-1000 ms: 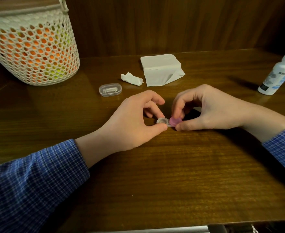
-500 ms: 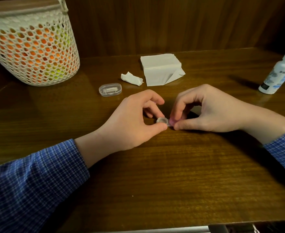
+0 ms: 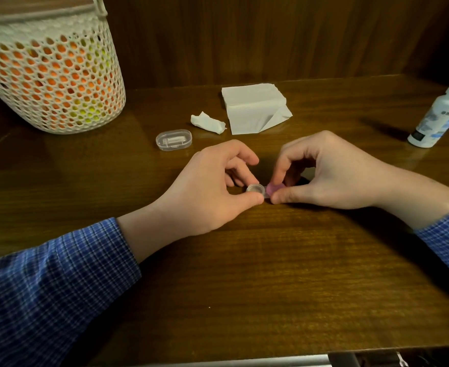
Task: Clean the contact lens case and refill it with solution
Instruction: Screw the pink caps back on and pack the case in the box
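The small contact lens case [image 3: 255, 189] lies on the wooden table [image 3: 244, 287] at centre. Its left well shows a clear round rim. My left hand [image 3: 212, 192] pinches that side between thumb and fingers. A pink cap [image 3: 273, 188] sits on the right well, and my right hand [image 3: 321, 173] grips it with thumb and forefinger, mostly covering it. The white solution bottle [image 3: 440, 112] stands at the far right, away from both hands.
A stack of white tissues [image 3: 252, 107] and a crumpled tissue piece [image 3: 207, 122] lie behind the hands. A clear oval plastic box [image 3: 174, 139] sits to the left of them. A white mesh basket [image 3: 48, 72] fills the back left corner.
My right fingers have closed further over the pink cap and turned slightly, hiding more of it. The left hand and case have stayed in place.
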Demonstrator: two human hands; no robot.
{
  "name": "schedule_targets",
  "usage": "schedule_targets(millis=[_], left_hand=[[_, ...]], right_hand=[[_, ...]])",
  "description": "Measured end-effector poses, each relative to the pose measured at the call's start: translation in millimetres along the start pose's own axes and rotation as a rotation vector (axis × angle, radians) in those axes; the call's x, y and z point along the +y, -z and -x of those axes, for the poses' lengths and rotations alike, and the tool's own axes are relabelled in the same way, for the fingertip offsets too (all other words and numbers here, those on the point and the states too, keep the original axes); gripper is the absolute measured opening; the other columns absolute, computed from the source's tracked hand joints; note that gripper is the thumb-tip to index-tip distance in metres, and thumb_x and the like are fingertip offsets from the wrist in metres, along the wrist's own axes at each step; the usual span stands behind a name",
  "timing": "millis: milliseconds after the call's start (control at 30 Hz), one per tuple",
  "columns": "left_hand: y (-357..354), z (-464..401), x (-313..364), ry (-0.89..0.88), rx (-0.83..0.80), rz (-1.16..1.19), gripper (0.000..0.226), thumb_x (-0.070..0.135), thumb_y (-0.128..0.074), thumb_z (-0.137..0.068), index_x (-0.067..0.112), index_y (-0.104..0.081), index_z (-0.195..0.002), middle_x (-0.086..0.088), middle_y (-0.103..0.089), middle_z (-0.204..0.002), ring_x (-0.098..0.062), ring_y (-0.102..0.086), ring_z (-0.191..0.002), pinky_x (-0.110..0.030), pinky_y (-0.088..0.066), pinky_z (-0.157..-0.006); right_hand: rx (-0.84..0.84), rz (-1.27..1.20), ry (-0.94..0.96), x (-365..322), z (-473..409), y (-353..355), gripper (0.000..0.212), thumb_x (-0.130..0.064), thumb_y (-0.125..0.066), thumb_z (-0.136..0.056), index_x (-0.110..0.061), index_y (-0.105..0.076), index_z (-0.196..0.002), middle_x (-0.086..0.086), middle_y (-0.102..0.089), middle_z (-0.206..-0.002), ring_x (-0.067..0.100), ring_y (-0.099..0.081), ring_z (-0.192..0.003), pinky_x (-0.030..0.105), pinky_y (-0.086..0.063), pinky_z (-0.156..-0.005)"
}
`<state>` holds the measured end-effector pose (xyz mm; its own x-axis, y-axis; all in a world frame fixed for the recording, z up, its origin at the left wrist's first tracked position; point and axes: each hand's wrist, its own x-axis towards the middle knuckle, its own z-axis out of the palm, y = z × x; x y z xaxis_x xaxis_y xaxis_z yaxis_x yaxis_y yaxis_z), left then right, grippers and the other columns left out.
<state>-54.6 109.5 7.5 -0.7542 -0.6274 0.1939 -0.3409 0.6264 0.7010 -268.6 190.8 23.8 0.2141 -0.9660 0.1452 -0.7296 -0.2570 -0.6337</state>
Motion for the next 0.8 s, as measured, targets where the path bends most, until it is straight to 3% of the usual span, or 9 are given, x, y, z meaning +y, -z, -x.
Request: schedule_targets(millis=[200, 367, 567, 800], left_hand=[[0.7, 0.0, 1.1, -0.002, 0.006, 0.013, 0.048, 0.025, -0.086, -0.081, 0.023, -0.064, -0.124, 0.013, -0.077, -0.091, -0.002, -0.071, -0.091, -0.024, -0.059, -0.085], [1.4, -0.8, 1.6, -0.009, -0.002, 0.011, 0.048, 0.024, -0.086, -0.081, 0.021, -0.064, -0.124, 0.012, -0.077, -0.091, -0.003, -0.072, -0.091, -0.026, -0.060, -0.084], [1.4, -1.5, 0.5, -0.001, -0.005, 0.019, 0.047, 0.023, -0.087, -0.081, 0.022, -0.065, -0.123, 0.013, -0.077, -0.091, -0.002, -0.072, -0.090, -0.027, -0.060, -0.083], [1.3, -2.1, 0.0, 0.009, -0.005, 0.037, 0.044, 0.023, -0.087, -0.080, 0.023, -0.066, -0.118, 0.013, -0.078, -0.090, -0.002, -0.072, -0.089, -0.028, -0.060, -0.084]], right_hand=[[0.016, 0.036, -0.021, 0.0, 0.1, -3.9, 0.030, -0.042, -0.083, -0.075, -0.032, -0.078, -0.103, -0.014, -0.074, -0.091, 0.007, -0.070, -0.087, 0.031, -0.059, -0.075], [-0.078, 0.160, 0.001, -2.3, -0.3, -2.3, 0.038, -0.051, -0.071, -0.081, -0.033, -0.077, -0.114, -0.016, -0.065, -0.097, 0.006, -0.064, -0.090, 0.034, -0.057, -0.077], [-0.124, 0.149, 0.000, -0.9, -0.6, 4.8, 0.024, -0.044, -0.074, -0.085, -0.033, -0.078, -0.106, -0.014, -0.068, -0.100, 0.007, -0.065, -0.094, 0.032, -0.056, -0.080], [-0.084, 0.204, 0.009, -5.4, -2.2, 0.8, 0.032, -0.055, -0.070, -0.080, -0.030, -0.078, -0.098, -0.015, -0.071, -0.092, 0.006, -0.067, -0.086, 0.038, -0.059, -0.075]])
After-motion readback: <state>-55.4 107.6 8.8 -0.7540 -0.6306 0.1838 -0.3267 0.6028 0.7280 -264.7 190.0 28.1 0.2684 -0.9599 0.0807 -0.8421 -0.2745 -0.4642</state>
